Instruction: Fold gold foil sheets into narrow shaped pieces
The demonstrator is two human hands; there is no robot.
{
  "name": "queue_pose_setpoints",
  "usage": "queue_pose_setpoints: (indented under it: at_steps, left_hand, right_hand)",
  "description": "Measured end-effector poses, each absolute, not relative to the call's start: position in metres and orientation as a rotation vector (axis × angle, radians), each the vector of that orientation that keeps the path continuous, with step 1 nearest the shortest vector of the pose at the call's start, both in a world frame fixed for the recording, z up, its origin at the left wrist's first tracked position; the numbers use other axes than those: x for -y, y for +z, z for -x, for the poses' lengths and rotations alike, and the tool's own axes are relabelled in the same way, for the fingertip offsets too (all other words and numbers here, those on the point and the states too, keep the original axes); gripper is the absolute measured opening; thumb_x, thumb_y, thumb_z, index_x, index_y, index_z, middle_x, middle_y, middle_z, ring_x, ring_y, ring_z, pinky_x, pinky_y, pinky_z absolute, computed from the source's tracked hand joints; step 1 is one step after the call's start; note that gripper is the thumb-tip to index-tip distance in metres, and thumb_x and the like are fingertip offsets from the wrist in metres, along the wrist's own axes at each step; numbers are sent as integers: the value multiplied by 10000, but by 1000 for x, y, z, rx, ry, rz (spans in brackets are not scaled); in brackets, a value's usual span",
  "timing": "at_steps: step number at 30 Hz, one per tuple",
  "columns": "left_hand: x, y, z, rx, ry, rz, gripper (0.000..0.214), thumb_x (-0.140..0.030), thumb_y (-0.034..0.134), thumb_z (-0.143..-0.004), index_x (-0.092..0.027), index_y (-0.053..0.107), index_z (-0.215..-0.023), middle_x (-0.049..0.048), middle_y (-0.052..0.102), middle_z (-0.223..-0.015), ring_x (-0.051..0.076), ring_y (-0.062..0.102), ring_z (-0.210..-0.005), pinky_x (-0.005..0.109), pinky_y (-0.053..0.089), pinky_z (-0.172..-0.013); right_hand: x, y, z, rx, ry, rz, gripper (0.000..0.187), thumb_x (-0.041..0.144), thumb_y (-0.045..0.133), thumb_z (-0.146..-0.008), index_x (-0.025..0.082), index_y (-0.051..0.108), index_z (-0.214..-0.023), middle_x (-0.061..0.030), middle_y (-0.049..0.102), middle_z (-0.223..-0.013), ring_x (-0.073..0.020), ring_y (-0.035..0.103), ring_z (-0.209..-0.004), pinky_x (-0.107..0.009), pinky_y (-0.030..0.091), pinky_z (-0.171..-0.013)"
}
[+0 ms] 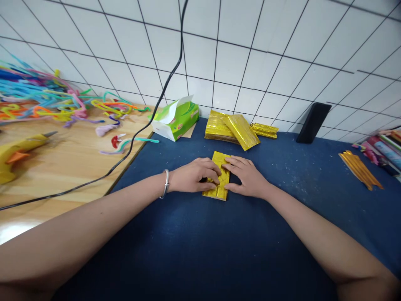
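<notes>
Reaches in over the blue tabletop (194, 246) with bare forearms (119, 205) slanting inward. Wears a silver bangle (166, 184) on the left wrist. Rests the left hand (202, 175), loosely curled, on a gold strip (223, 179) lying between both palms, and the right hand (246, 176), open with thumb apart, at its right edge. Farther back, shows a gold stack (216, 127) beside a green tissue box (184, 121) with printing too small to read.

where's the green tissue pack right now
In the head view, the green tissue pack is left of centre toward the back, near the tiled wall, just left of the gold stack.
</notes>
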State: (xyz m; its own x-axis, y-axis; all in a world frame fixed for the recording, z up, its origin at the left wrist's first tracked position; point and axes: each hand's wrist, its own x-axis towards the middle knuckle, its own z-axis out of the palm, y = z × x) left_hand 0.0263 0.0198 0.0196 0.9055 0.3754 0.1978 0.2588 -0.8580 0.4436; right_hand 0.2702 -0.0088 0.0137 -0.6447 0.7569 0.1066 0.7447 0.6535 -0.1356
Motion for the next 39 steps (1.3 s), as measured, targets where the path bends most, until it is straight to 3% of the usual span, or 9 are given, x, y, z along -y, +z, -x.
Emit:
queue_pose_setpoints:
  at_steps: [8,16,28,34,39]
  left_hand:
    - [-10,20,-32,-634,340,-2649,228,-392,570,-805,-254,614,-981,45,499,-1201,232,394,-1149,390,294,-976]
    - [-11,23,-33,-649,302,-2616,225,-397,579,-792,-261,604,-970,32,500,-1188,231,407,-1109,387,282,-970]
    - [-14,28,-33,-659,266,-2614,216,-408,577,-786,-270,601,-951,28,496,-1177,229,403,-1067,375,278,-946]
    - [-14,29,-33,-661,270,-2616,226,-417,578,-784,-278,597,-961,25,496,-1172,225,403,-1070,369,270,-950]
    - [-12,29,-32,-663,288,-2636,242,-440,557,-792,-279,596,-969,29,486,-1172,225,398,-1078,369,287,-937]
  right_hand:
    - [9,14,-271,2714,138,1255,640,613,404,-819,237,410,-1336,-57,379,-1414,-264,273,-1321,-447,245,-1049]
    - [-5,9,-270,2543,130,1425,513,539,417,-848,278,461,-1289,-27,417,-1392,-268,309,-1295,-465,283,-1001]
    - [-31,10,-272,2316,160,1459,287,438,528,-826,293,611,-1059,-1,584,-1169,-226,481,-1056,-383,358,-873]
    - [-44,5,-267,2254,141,1502,181,338,502,-843,243,634,-922,-19,626,-1001,-194,514,-970,-355,351,-877]
    - [-50,7,-259,2217,78,1569,196,279,448,-851,214,631,-876,-38,628,-943,-189,525,-939,-358,357,-883]
